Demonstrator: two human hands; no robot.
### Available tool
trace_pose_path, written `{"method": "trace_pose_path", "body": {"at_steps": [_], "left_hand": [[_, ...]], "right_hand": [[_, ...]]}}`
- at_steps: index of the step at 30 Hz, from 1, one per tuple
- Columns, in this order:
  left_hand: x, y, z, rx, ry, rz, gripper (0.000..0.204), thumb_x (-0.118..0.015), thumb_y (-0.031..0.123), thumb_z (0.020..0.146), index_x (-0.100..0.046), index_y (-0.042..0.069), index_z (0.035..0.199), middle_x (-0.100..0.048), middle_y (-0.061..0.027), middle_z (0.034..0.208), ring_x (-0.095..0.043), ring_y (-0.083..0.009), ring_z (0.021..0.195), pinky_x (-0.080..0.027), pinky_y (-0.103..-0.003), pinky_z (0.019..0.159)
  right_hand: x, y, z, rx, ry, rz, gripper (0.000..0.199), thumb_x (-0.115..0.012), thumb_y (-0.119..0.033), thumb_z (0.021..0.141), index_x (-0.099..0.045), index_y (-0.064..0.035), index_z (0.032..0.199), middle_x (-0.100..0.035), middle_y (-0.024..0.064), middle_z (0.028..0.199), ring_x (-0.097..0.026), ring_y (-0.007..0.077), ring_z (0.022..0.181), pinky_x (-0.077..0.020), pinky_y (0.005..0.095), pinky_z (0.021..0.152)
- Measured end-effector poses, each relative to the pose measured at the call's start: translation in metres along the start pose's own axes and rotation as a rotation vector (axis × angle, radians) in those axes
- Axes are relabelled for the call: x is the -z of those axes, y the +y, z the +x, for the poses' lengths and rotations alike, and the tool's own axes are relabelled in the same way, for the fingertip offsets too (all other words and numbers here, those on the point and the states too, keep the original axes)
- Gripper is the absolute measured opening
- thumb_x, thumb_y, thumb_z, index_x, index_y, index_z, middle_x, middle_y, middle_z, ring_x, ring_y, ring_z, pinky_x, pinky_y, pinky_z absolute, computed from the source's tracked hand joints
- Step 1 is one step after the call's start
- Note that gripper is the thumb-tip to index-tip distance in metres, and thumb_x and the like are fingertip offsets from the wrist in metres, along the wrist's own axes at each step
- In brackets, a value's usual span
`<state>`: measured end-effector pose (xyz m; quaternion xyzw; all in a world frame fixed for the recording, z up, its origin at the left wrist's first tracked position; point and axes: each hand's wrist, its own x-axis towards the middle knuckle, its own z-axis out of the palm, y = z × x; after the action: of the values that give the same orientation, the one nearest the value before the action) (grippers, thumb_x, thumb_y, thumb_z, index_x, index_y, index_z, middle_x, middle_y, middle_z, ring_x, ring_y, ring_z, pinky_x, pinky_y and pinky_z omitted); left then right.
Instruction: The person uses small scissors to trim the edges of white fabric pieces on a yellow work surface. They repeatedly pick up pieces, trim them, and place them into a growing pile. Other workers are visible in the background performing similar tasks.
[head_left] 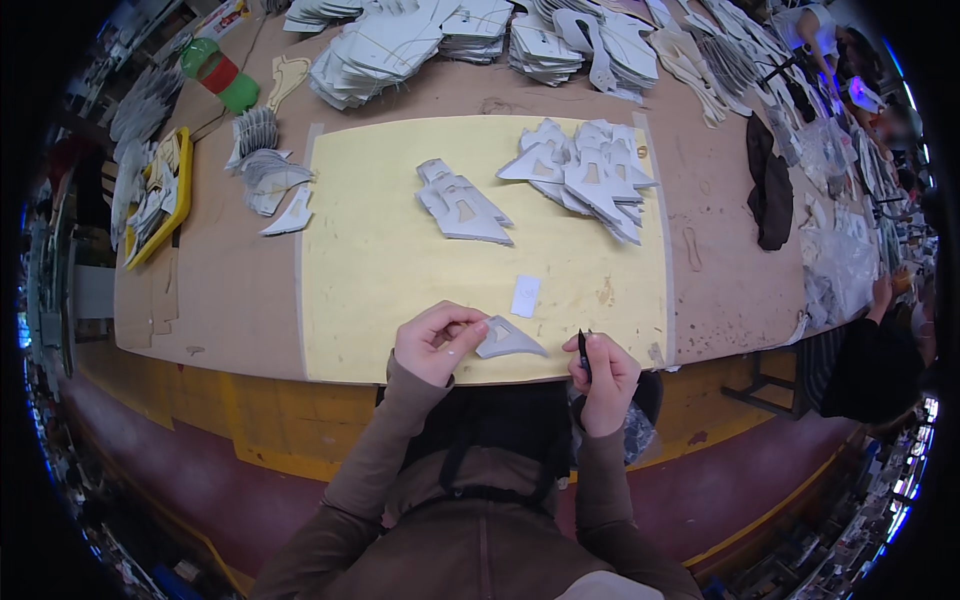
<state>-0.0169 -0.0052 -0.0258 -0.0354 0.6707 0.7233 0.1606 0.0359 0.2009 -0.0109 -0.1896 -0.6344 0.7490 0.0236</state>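
Note:
My left hand (435, 341) pinches a flat grey cut piece (510, 340) at its left end, holding it on the near edge of a yellow cutting mat (380, 260). Beside it, my right hand (603, 375) grips a slim dark pen-like tool (584, 354) upright, its tip just right of the piece. A small white slip (525, 296) lies on the mat a little beyond my hands. Farther back on the mat sit a small stack of grey cut pieces (462, 203) and a larger heap of them (585, 172).
The brown worktable (230, 290) carries many stacks of grey and white cut pieces (380, 50) along its far edge, a green bottle (220, 75) and a yellow tray (165, 200) at left, and a dark cloth (770, 185) at right. Another person (870, 365) works at right.

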Motion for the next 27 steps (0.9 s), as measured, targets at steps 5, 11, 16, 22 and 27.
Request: {"method": "trace_pose_path", "body": {"at_steps": [5, 11, 16, 22, 27], "left_hand": [[0.002, -0.005, 0.001, -0.045, -0.015, 0.016, 0.012, -0.069, 0.004, 0.088, -0.069, -0.005, 0.096, -0.064, -0.0049, 0.086, -0.056, -0.0072, 0.075, -0.046, -0.022, 0.069], [0.003, -0.006, 0.001, -0.07, -0.016, 0.077, 0.011, -0.069, 0.004, 0.088, -0.069, -0.005, 0.094, -0.064, -0.0059, 0.084, -0.057, -0.0084, 0.074, -0.047, -0.022, 0.071], [0.003, -0.007, 0.001, -0.096, -0.02, 0.06, 0.011, -0.069, 0.004, 0.088, -0.068, -0.005, 0.094, -0.064, -0.006, 0.084, -0.057, -0.0088, 0.074, -0.047, -0.023, 0.071], [0.003, -0.008, 0.001, -0.102, -0.02, 0.051, 0.011, -0.069, 0.004, 0.088, -0.069, -0.005, 0.094, -0.064, -0.0058, 0.084, -0.057, -0.0089, 0.074, -0.047, -0.023, 0.071], [0.004, -0.008, 0.002, -0.109, -0.029, 0.083, 0.011, -0.069, 0.004, 0.088, -0.069, -0.005, 0.094, -0.065, -0.0063, 0.084, -0.057, -0.0092, 0.074, -0.047, -0.023, 0.071]], "right_hand": [[-0.002, 0.002, 0.001, 0.122, 0.009, -0.245, 0.019, -0.061, -0.014, 0.096, -0.065, 0.004, 0.093, -0.045, -0.0043, 0.06, -0.034, 0.002, 0.052, -0.0244, 0.0203, 0.049], [0.003, 0.0, 0.002, 0.129, -0.103, -0.031, 0.034, -0.05, -0.025, 0.101, -0.061, 0.0042, 0.087, -0.039, -0.0059, 0.059, -0.03, 0.0033, 0.053, -0.0229, 0.0217, 0.05], [0.009, 0.005, 0.003, 0.037, -0.073, 0.091, 0.047, -0.038, -0.033, 0.106, -0.056, 0.0027, 0.082, -0.037, -0.0056, 0.061, -0.028, 0.0036, 0.052, -0.0203, 0.0217, 0.048], [0.007, 0.012, 0.003, -0.041, -0.067, 0.321, 0.042, -0.039, -0.031, 0.107, -0.051, 0.0006, 0.082, -0.037, -0.0024, 0.061, -0.029, 0.0041, 0.052, -0.022, 0.0208, 0.046], [0.006, 0.015, 0.003, -0.052, -0.084, 0.32, 0.039, -0.039, -0.029, 0.107, -0.047, -0.0017, 0.079, -0.037, -0.0018, 0.061, -0.03, 0.0049, 0.051, -0.023, 0.0214, 0.046]]}}
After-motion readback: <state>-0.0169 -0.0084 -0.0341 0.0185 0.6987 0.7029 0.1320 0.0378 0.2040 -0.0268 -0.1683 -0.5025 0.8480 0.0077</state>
